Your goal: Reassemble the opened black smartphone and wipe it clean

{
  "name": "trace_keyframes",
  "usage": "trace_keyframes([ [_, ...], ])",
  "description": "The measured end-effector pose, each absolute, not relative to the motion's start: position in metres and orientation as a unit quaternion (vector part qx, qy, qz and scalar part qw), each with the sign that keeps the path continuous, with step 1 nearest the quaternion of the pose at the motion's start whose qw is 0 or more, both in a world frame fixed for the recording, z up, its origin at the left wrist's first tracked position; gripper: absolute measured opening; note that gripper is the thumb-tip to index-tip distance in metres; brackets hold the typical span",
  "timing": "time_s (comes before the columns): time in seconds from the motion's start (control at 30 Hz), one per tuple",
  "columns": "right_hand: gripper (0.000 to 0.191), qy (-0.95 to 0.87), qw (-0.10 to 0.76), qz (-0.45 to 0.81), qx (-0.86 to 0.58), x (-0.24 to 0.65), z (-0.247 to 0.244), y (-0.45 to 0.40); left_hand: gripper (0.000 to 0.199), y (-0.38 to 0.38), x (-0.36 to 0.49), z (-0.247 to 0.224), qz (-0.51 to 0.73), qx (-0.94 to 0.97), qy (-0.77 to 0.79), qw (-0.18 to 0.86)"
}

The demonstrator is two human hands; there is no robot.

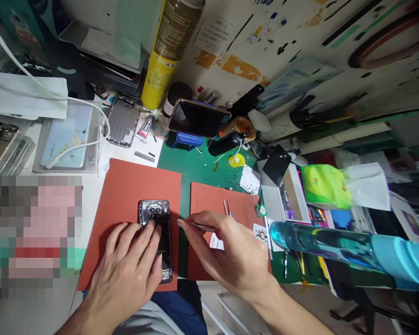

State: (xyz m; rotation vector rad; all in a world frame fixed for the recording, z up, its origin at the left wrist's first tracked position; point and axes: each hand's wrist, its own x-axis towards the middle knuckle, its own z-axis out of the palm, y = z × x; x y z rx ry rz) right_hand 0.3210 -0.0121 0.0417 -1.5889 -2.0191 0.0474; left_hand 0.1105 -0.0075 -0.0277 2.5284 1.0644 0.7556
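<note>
An opened phone [165,242] with its camera module and inner parts exposed lies on the left red-brown mat [136,181]. My left hand [131,260] rests over its left side, fingers spread on the phone and partly hiding it. To the right of the phone, my right hand [230,251] pinches a thin dark tool [204,227] between thumb and fingers. The tool's tip is near the phone's right edge, too small to make out clearly. Metal tweezers [226,206] lie beyond my right hand on the right red-brown mat [209,195].
A phone [199,120] stands on a blue holder behind the mats. A blue water bottle [328,244] lies at the right, near a box of tools [296,190]. A yellow spray can [160,60] stands at the back. Boxed phone parts and a white cable [73,98] are at the left.
</note>
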Motion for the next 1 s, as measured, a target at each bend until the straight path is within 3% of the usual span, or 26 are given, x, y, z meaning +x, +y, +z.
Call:
trace_keyframes([
  [0.67,0.014,-0.734,0.308,0.039,-0.604,0.322,0.032,-0.018,0.040,-0.007,0.109,-0.028,0.257,0.879,0.370,0.154],
  [0.83,0.017,-0.762,0.282,0.012,-0.582,0.321,0.035,-0.014,0.035,-0.008,0.110,-0.029,0.267,0.883,0.361,0.133],
  [1.0,0.010,-0.798,0.271,0.065,-0.534,0.321,0.040,-0.005,0.032,-0.010,0.111,-0.033,0.273,0.886,0.349,0.139],
])
